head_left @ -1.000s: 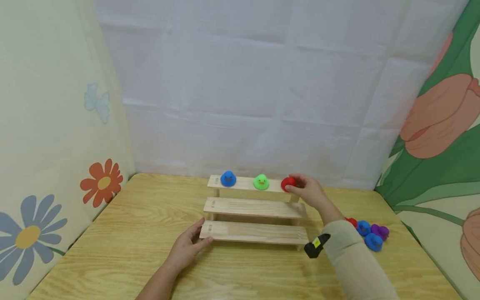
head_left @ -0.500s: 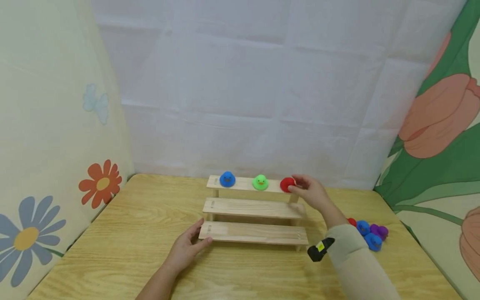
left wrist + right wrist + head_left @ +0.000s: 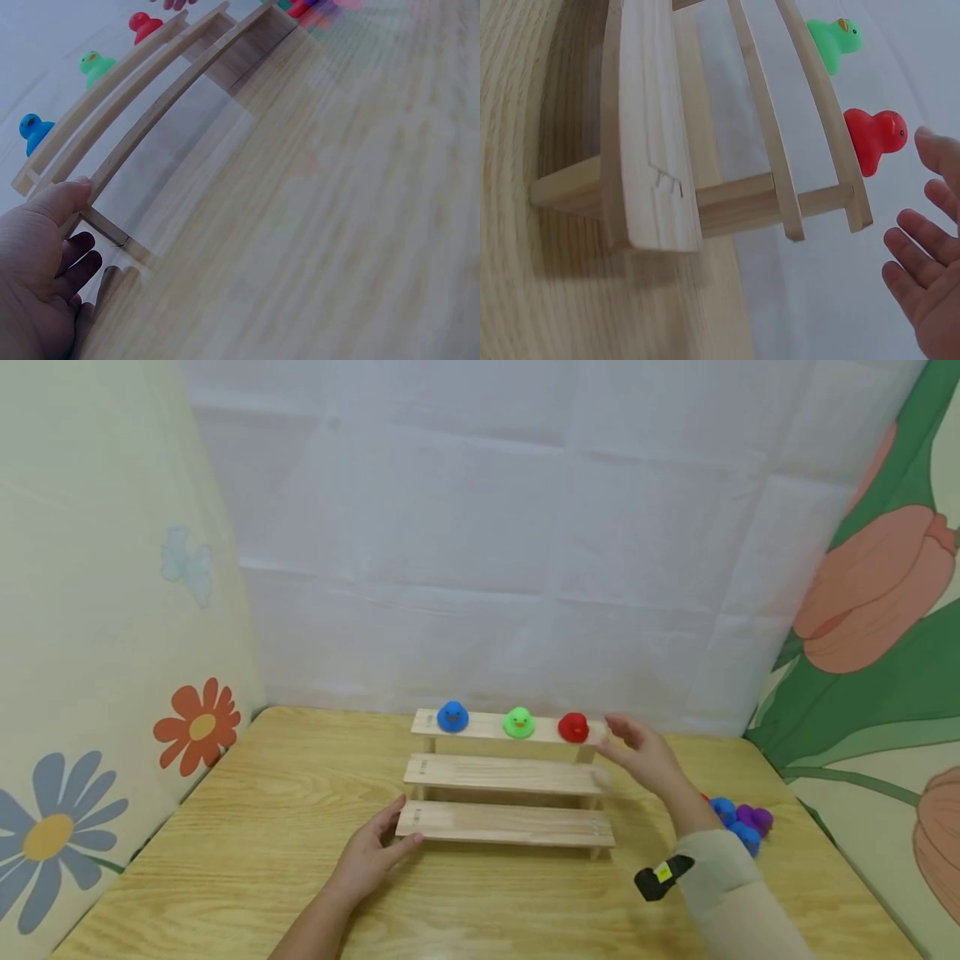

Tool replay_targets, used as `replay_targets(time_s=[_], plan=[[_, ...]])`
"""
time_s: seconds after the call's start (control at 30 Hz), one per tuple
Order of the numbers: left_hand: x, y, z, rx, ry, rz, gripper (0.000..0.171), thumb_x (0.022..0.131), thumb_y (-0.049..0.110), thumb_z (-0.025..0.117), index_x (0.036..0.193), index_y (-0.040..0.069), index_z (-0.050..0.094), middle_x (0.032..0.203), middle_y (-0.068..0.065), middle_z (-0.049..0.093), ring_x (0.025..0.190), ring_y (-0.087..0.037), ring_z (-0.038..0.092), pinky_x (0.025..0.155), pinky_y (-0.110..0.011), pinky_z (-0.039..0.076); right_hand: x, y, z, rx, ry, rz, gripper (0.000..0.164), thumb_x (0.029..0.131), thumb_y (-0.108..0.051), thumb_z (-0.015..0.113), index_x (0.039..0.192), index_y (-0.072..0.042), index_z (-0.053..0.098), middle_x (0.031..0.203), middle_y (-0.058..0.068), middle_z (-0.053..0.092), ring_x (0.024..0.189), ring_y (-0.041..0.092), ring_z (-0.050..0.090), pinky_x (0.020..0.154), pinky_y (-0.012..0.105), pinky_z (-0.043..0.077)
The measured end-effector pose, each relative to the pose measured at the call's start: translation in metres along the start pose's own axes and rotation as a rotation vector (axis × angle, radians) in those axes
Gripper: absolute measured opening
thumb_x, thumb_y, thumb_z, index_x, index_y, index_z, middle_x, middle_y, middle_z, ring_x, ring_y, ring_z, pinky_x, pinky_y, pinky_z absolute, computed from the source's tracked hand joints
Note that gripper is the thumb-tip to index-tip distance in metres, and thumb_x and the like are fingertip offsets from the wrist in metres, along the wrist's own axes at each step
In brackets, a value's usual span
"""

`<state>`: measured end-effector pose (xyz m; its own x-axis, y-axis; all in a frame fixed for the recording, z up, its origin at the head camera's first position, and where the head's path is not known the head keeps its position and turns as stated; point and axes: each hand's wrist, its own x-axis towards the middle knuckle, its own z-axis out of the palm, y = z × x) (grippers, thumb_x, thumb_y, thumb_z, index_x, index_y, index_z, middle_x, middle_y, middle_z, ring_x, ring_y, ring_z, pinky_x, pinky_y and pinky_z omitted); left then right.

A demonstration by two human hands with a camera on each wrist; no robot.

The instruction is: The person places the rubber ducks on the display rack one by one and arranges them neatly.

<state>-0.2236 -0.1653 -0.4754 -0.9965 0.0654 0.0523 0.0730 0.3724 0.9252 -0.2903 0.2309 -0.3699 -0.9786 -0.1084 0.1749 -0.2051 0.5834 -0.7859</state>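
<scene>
A three-step wooden display shelf (image 3: pixel 510 822) stands on the table. Along its top step sit a blue rubber duck (image 3: pixel 452 717), a green rubber duck (image 3: pixel 518 723) and a red rubber duck (image 3: pixel 573 727), spaced apart. My left hand (image 3: pixel 375 852) holds the left end of the lowest step, thumb on its front edge; the left wrist view shows this thumb (image 3: pixel 67 201) against the wood. My right hand (image 3: pixel 648 760) is just right of the top step, holding nothing. In the right wrist view its fingers (image 3: pixel 915 247) are spread, apart from the red duck.
Several more ducks, among them a purple duck (image 3: pixel 754 820) and a blue duck (image 3: pixel 744 838), lie bunched on the table (image 3: pixel 300 777) at the right, partly behind the right sleeve (image 3: pixel 720 872). A white cloth (image 3: pixel 480 527) hangs behind, with flower-patterned panels on both sides.
My right hand has let go of the red duck and drawn back to the right. The red duck stays on the top step. My left hand keeps its place on the shelf.
</scene>
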Motion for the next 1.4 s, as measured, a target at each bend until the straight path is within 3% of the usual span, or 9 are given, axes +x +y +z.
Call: replay_targets(time_s=[0.33, 0.73, 1.13, 1.2, 1.3, 1.4], plan=[[-0.002, 0.0, 0.0, 0.013, 0.006, 0.002, 0.075, 0.09, 0.024, 0.072, 0.149, -0.004, 0.035, 0.137, -0.024, 0.057, 0.135, -0.041, 0.046, 0.116, -0.056, 0.03, -0.027, 0.023, -0.022, -0.028, 0.01, 0.086, 0.07, 0.093, -0.041, 0.066, 0.147, -0.005, 0.041, 0.151, 0.024, 0.041, 0.14, 0.044, 0.037, 0.113, 0.056, 0.035], [0.001, 0.001, -0.001, 0.013, 0.005, 0.017, 0.074, 0.09, 0.022, 0.071, 0.148, -0.004, 0.035, 0.134, -0.024, 0.059, 0.133, -0.04, 0.048, 0.115, -0.056, 0.031, -0.059, 0.039, -0.05, -0.05, 0.022, 0.126, 0.068, 0.095, -0.039, 0.063, 0.147, -0.003, 0.039, 0.15, 0.029, 0.039, 0.139, 0.048, 0.035, 0.113, 0.06, 0.032], [0.0, 0.001, -0.001, 0.004, -0.006, -0.004, 0.074, 0.09, 0.022, 0.071, 0.149, -0.003, 0.034, 0.138, -0.025, 0.056, 0.136, -0.04, 0.045, 0.116, -0.056, 0.028, -0.089, 0.061, -0.069, -0.095, 0.08, 0.173, 0.067, 0.097, -0.036, 0.061, 0.146, 0.003, 0.038, 0.148, 0.031, 0.041, 0.138, 0.045, 0.038, 0.113, 0.055, 0.032], [0.0, 0.001, -0.001, -0.002, -0.006, -0.002, 0.074, 0.09, 0.022, 0.071, 0.149, -0.004, 0.034, 0.138, -0.026, 0.055, 0.136, -0.042, 0.044, 0.117, -0.057, 0.027, -0.094, 0.066, -0.072, -0.113, 0.086, 0.188, 0.065, 0.098, -0.035, 0.06, 0.146, 0.003, 0.038, 0.147, 0.032, 0.041, 0.136, 0.045, 0.04, 0.111, 0.04, 0.041], [0.0, 0.0, -0.001, -0.01, -0.006, -0.006, 0.075, 0.09, 0.022, 0.071, 0.149, -0.004, 0.034, 0.139, -0.026, 0.054, 0.137, -0.042, 0.043, 0.118, -0.057, 0.025, -0.1, 0.073, -0.075, -0.133, 0.102, 0.207, 0.064, 0.098, -0.034, 0.06, 0.145, 0.004, 0.039, 0.146, 0.032, 0.043, 0.134, 0.045, 0.042, 0.096, 0.013, 0.044], [0.001, 0.0, 0.0, -0.013, -0.005, -0.004, 0.075, 0.09, 0.022, 0.072, 0.149, -0.003, 0.034, 0.139, -0.026, 0.054, 0.137, -0.042, 0.043, 0.118, -0.058, 0.024, -0.105, 0.081, -0.077, -0.14, 0.112, 0.229, 0.064, 0.098, -0.035, 0.06, 0.145, 0.004, 0.039, 0.146, 0.032, 0.043, 0.133, 0.045, 0.043, 0.087, 0.004, 0.041]])
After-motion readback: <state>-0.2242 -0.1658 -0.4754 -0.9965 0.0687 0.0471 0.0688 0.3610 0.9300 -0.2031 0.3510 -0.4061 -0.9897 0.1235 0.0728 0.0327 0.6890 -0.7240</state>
